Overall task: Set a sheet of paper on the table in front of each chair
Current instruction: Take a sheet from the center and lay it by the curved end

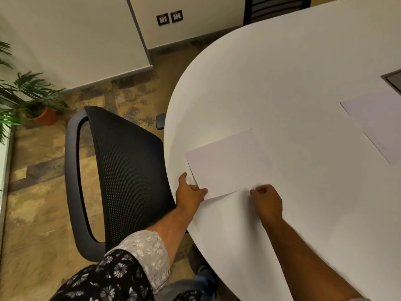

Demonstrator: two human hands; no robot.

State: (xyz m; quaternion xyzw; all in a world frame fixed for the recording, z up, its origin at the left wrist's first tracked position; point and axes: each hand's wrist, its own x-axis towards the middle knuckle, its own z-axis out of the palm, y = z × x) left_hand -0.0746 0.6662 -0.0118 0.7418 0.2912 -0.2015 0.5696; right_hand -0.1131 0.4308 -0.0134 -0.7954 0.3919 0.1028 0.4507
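Two sheets lie on the table (pixel 282 72): the left hand (pixel 189 192) pinches the edge sheet (pixel 225 164); the right hand (pixel 268 203), fisted, holds nothing visible; the second sheet (pixel 375 124) lies toward the right edge.

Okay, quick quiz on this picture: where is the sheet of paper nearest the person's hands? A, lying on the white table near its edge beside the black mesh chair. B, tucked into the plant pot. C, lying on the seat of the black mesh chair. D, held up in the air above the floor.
A: the sheet of paper lies flat on the white table by its curved edge, next to the black mesh chair, with the left hand at its near corner.
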